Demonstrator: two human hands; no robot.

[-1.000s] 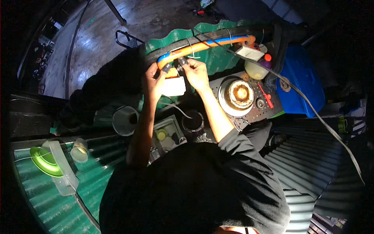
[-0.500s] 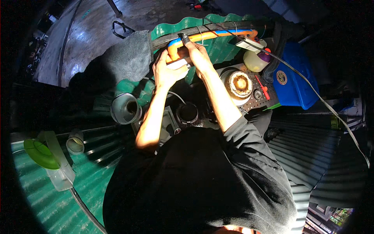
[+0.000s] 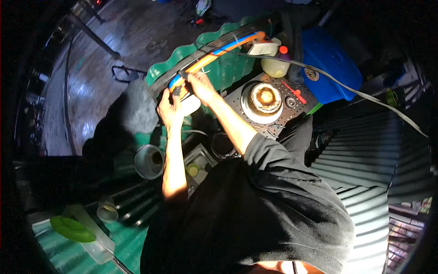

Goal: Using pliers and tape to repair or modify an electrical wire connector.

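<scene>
An orange-and-blue pipe point(image 3: 208, 58) runs along a dark bar on the green corrugated sheet, bending down at its near left end. At that bend my left hand point(image 3: 169, 109) is closed around a white box-like piece point(image 3: 190, 105), its thumb up beside the pipe. My right hand point(image 3: 202, 88) is closed with its fingertips at a dark piece on the pipe, just right of my left hand. Whatever those fingertips grip is hidden. A dark part shows between the hands, too small to name.
Right of my hands, a perforated metal plate point(image 3: 299, 112) bears a round glowing unit point(image 3: 266, 97), a red tool point(image 3: 294, 92) and a cream container point(image 3: 275, 68). Beyond is a blue bin point(image 3: 331, 68). A grey cable point(image 3: 337, 78) crosses the right side. A clear cup point(image 3: 149, 161) stands lower left.
My view has shifted, so both hands and the pipe appear lower and further left. Both hands stay at the pipe's bent end. More of the white piece now shows.
</scene>
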